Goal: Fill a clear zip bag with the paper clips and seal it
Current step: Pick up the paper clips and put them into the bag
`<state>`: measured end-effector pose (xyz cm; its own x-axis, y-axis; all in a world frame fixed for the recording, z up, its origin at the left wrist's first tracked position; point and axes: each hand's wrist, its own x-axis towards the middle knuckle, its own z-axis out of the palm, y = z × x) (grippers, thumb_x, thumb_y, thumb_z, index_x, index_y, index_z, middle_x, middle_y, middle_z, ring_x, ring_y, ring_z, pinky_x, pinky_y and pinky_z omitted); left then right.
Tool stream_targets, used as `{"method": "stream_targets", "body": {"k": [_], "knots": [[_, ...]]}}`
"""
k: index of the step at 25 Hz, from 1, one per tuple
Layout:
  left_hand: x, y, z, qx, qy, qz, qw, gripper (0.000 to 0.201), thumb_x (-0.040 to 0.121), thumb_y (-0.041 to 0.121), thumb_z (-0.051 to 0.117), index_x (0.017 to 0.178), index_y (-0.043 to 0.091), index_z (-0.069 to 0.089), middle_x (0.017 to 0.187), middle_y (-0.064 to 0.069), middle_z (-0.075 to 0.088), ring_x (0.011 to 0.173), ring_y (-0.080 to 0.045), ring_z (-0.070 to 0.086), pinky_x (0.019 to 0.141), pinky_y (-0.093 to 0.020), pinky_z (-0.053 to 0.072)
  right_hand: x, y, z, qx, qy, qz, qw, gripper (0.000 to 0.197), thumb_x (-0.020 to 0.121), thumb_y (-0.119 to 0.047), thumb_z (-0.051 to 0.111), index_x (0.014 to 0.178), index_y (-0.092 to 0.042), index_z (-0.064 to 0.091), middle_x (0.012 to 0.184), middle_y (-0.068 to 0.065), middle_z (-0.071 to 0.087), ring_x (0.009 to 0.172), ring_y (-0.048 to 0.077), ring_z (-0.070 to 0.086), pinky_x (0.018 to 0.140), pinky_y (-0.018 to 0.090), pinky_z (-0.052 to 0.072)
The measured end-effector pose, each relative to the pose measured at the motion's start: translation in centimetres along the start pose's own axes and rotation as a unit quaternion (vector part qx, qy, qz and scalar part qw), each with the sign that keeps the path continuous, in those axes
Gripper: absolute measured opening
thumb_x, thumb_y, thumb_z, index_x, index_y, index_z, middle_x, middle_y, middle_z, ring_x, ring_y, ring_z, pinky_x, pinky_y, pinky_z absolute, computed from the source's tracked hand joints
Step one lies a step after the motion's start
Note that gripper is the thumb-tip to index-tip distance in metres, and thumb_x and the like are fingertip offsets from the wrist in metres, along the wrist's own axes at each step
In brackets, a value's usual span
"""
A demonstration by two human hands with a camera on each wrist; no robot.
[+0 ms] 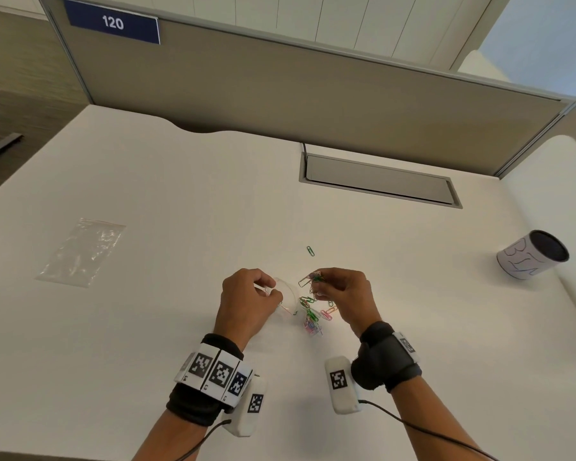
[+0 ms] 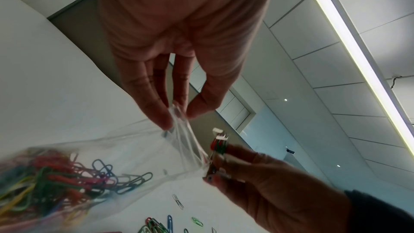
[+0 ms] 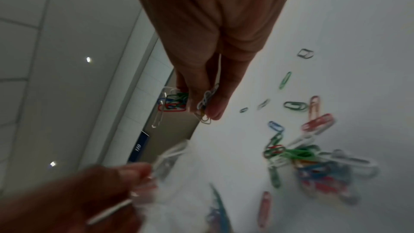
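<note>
- Spare zip bag (image 1: 80, 251): lies flat on the desk (image 1: 187, 201) at 9 o'clock from the hands, well apart, unused.
- Left hand (image 1: 246, 302): fingers and thumb pinch the rim of the clear zip bag (image 2: 125, 150), holding its mouth open toward 3 o'clock.
- Bag contents: many coloured clips (image 2: 44, 180) already sit inside; filling appears partly done.
- Right hand (image 1: 343, 294): fingertips clamp a small bunch of paper clips (image 1: 310, 281), raised just beside the bag mouth.
- Loose pile (image 1: 313, 316): remains on the desk between the hands; one green clip (image 1: 310, 251) lies at 12 o'clock.
- Remaining: insert the bunch, collect the rest, seal.
- Paper cup (image 1: 532, 254): at 3 o'clock, well apart.
</note>
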<state>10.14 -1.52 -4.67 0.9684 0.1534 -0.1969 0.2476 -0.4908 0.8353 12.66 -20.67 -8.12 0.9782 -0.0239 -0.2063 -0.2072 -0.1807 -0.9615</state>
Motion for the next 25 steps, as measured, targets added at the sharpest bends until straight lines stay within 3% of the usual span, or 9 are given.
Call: {"method": "stream_targets", "body": {"k": [5,8,12,15,17,20,22,25], "knots": [[0.0,-0.1,0.0,-0.012,-0.011,-0.010,1.000,0.021,0.074,0.006,0.074,0.095,0.008,0.072,0.086,-0.010,0.071,0.068,-0.019,0.067,0.056,-0.024,0.052,-0.6,-2.9,1.8,0.027,-0.106,-0.007,0.994,0.017,0.083,0.004,0.067,0.099,0.000,0.071,0.085,0.018,0.072,0.073,0.022,0.069,0.071,0.027,0.060],[0.1,-0.5,0.0,-0.028,-0.009,-0.009,1.000,0.023,0.075,0.003,0.074,0.098,0.008,0.072,0.091,-0.010,0.073,0.070,-0.015,0.067,0.056,-0.016,0.050,-0.5,-3.2,3.3,-0.098,-0.127,0.002,0.987,0.017,0.082,0.001,0.068,0.099,-0.001,0.072,0.083,0.016,0.073,0.072,0.021,0.068,0.074,0.029,0.061],[0.3,-0.7,0.0,-0.022,-0.005,-0.003,1.000,0.023,0.075,0.003,0.073,0.098,0.007,0.073,0.095,-0.008,0.074,0.072,-0.013,0.067,0.059,-0.011,0.048,-0.5,-3.3,4.5,-0.291,-0.135,-0.046,0.946,0.023,0.087,-0.006,0.060,0.102,-0.016,0.073,0.087,0.007,0.073,0.078,0.018,0.065,0.077,0.036,0.057],[0.2,-0.5,0.0,-0.018,-0.007,0.002,1.000,0.025,0.076,0.006,0.075,0.101,0.007,0.072,0.096,-0.007,0.074,0.075,-0.013,0.067,0.061,-0.012,0.048,-0.3,-3.4,4.5,-0.341,-0.157,-0.062,0.925,0.030,0.092,-0.006,0.049,0.109,-0.019,0.070,0.100,0.008,0.073,0.089,0.024,0.068,0.080,0.042,0.058],[0.4,-0.5,0.0,-0.017,-0.007,0.004,1.000,0.026,0.076,0.007,0.076,0.102,0.008,0.072,0.098,-0.007,0.074,0.078,-0.014,0.068,0.065,-0.017,0.050,-0.4,-3.4,4.4,-0.328,-0.167,-0.058,0.928,0.032,0.092,-0.005,0.047,0.112,-0.018,0.067,0.107,0.009,0.071,0.094,0.024,0.068,0.082,0.043,0.059],[0.4,-0.5,0.1,-0.016,-0.006,-0.004,1.000,0.027,0.077,0.005,0.074,0.103,0.008,0.071,0.099,-0.008,0.072,0.076,-0.013,0.067,0.066,-0.019,0.050,-0.6,-3.6,3.8,-0.260,-0.148,-0.038,0.953,0.034,0.090,0.002,0.042,0.112,-0.010,0.066,0.106,0.011,0.070,0.096,0.022,0.068,0.084,0.037,0.060],[0.4,-0.4,0.2,-0.016,-0.008,-0.004,1.000,0.027,0.076,0.004,0.074,0.103,0.008,0.071,0.099,-0.008,0.072,0.075,-0.012,0.065,0.065,-0.018,0.050,-0.8,-3.6,3.5,-0.237,-0.118,-0.058,0.963,0.021,0.091,-0.006,0.053,0.106,-0.010,0.067,0.098,0.006,0.072,0.087,0.016,0.070,0.079,0.031,0.060],[0.4,-0.3,0.2,-0.015,-0.014,-0.001,1.000,0.028,0.076,0.003,0.074,0.103,0.006,0.072,0.095,-0.009,0.073,0.077,-0.016,0.067,0.064,-0.018,0.050,-1.0,-3.6,3.6,-0.249,-0.115,-0.094,0.957,0.009,0.087,-0.016,0.065,0.094,-0.014,0.070,0.088,0.000,0.075,0.076,0.006,0.068,0.070,0.011,0.053]]}}
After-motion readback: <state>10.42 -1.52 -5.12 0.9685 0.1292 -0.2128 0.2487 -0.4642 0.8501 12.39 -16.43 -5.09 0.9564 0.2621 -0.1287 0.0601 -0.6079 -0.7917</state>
